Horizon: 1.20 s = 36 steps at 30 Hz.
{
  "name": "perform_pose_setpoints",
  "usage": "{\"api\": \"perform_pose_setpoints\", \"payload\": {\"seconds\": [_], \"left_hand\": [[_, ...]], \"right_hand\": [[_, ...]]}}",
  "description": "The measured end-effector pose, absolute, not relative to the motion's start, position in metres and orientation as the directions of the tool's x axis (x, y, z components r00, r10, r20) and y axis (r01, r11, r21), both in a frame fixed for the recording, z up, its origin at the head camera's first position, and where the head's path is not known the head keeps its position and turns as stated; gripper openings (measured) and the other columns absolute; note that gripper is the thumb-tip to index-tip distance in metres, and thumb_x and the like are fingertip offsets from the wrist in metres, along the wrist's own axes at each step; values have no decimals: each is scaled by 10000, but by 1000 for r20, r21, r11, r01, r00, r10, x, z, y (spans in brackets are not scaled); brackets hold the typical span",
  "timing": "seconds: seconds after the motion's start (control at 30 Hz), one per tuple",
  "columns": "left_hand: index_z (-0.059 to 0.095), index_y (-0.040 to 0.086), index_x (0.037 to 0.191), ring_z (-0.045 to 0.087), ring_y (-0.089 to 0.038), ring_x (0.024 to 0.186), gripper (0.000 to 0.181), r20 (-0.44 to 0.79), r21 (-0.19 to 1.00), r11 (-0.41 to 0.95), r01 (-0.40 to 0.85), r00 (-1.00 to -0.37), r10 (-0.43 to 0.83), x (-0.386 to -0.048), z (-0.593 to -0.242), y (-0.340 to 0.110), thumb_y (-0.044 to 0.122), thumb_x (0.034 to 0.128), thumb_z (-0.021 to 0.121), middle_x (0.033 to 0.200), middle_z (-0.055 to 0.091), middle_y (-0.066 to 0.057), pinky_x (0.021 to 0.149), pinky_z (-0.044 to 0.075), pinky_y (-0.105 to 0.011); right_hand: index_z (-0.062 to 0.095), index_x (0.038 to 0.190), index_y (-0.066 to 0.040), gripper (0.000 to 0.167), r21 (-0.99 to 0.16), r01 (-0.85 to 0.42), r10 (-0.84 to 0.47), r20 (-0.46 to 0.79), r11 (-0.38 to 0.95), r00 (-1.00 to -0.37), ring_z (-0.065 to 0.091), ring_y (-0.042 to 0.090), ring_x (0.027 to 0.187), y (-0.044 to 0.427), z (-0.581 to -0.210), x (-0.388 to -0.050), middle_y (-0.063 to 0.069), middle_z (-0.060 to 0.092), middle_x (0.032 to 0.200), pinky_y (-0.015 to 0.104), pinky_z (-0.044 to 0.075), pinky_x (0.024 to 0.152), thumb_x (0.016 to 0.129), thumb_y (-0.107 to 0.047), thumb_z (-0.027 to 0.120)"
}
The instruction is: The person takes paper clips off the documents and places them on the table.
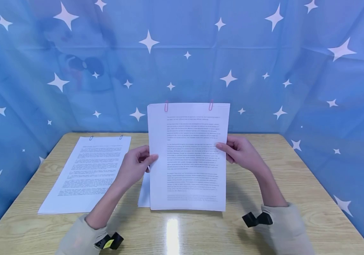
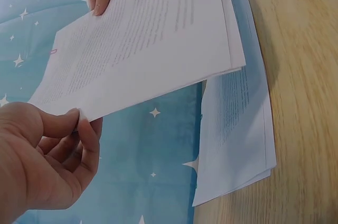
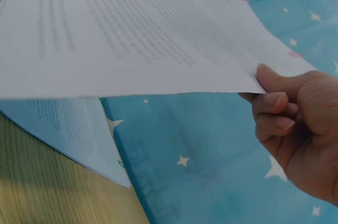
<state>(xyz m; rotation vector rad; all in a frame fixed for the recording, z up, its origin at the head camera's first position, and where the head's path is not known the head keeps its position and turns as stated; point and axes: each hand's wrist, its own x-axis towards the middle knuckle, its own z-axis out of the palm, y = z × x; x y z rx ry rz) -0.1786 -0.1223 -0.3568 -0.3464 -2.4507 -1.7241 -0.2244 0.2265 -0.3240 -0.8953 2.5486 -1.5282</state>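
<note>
Between both hands a stack of printed sheets [image 1: 188,159] is held up, its text facing me. Two red paper clips [image 1: 166,106] sit along its top edge. My left hand [image 1: 137,163] pinches the left edge, thumb on the front, as the left wrist view also shows. On the opposite edge my right hand [image 1: 240,152] pinches the sheets, its thumb in front and fingers behind. Beneath the held stack lies more printed paper [image 3: 74,134], mostly hidden in the head view; a green paper clip [image 3: 121,165] shows at its edge.
To the left, another printed stack [image 1: 86,173] lies flat on the wooden table [image 1: 296,170], with two dark paper clips [image 1: 91,138] at its far edge. A blue star-patterned cloth [image 1: 182,71] hangs behind and at both sides.
</note>
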Motion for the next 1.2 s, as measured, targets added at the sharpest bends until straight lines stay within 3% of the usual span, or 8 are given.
{"api": "perform_pose_setpoints", "payload": {"seconds": [0.2,0.47,0.73,0.97,1.2], "left_hand": [[677,1,972,619,-233,686,90,252,897,341,280,-960,125,-180,-356,-123,91,976,678,807,686,-90,589,538,-292],[696,41,978,585,-248,718,136,330,861,383,334,-941,80,-182,-348,-124,177,985,685,810,649,-65,634,460,-255],[683,4,1092,608,-214,815,191,440,841,341,421,-898,25,-187,-336,-123,160,981,689,917,660,-100,709,487,-212],[656,-5,1155,612,-180,874,272,473,844,295,448,-881,-18,-189,-322,-115,203,982,692,998,673,-112,757,502,-220],[652,-15,1154,631,-182,858,271,515,832,263,488,-856,-41,-189,-310,-110,186,979,695,996,684,-125,743,512,-225]], "right_hand": [[672,1237,-21,246,-791,-475,-441,295,385,-848,391,160,435,223,-326,-224,250,508,635,254,270,400,1037,-138,591],[672,1241,-27,242,-785,-497,-438,324,370,-838,384,153,426,223,-329,-225,149,512,604,256,275,396,1040,-125,580],[662,1275,-38,261,-790,-494,-443,319,364,-838,379,158,424,224,-333,-226,79,556,636,251,272,400,1043,-117,571],[663,1269,-26,261,-785,-490,-444,310,380,-841,374,161,425,224,-334,-227,77,638,731,252,268,405,1040,-118,577],[672,1247,-18,249,-781,-493,-449,310,382,-838,366,149,421,224,-335,-227,80,591,667,250,263,404,1040,-122,579]]}}
